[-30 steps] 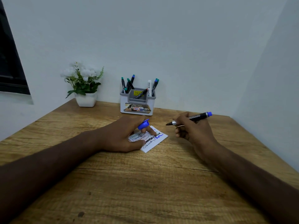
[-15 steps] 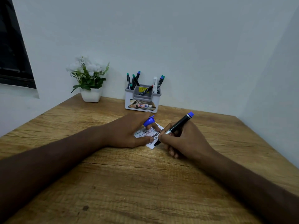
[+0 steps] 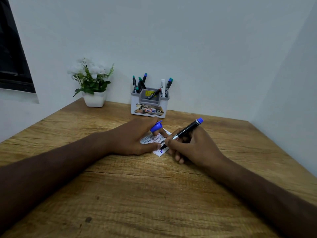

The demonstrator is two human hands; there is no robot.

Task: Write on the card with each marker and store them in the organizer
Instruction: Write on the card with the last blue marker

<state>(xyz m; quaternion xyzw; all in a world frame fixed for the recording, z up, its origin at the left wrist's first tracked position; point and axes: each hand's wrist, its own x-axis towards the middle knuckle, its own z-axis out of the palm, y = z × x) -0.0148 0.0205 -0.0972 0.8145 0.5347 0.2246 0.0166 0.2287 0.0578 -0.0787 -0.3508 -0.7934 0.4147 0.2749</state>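
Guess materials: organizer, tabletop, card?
Organizer: likely molded plastic, matte grey-white, with rounded edges and a printed label on the front. Tabletop: wood or wood-look laminate, matte; grain lines and a dark knot show, but which one is unclear. Card: thin white paper or cardstock, lying flat and taking marker ink.

Card (image 3: 155, 140): left portion covered by left hand (image 3: 132, 136), right edge by right hand (image 3: 192, 146); handwriting too small to read. Marker (image 3: 186, 130): middle of barrel hidden inside right-hand fingers; tip contact with card partly masked by thumb. Blue cap (image 3: 156, 126) partly concealed between left fingers. Organizer (image 3: 149, 105): lower ends of stored markers (image 3: 142, 82) hidden by its walls; label print mostly illegible. Both forearms cut off by near edge. Dark window (image 3: 12, 54) cropped at left edge.
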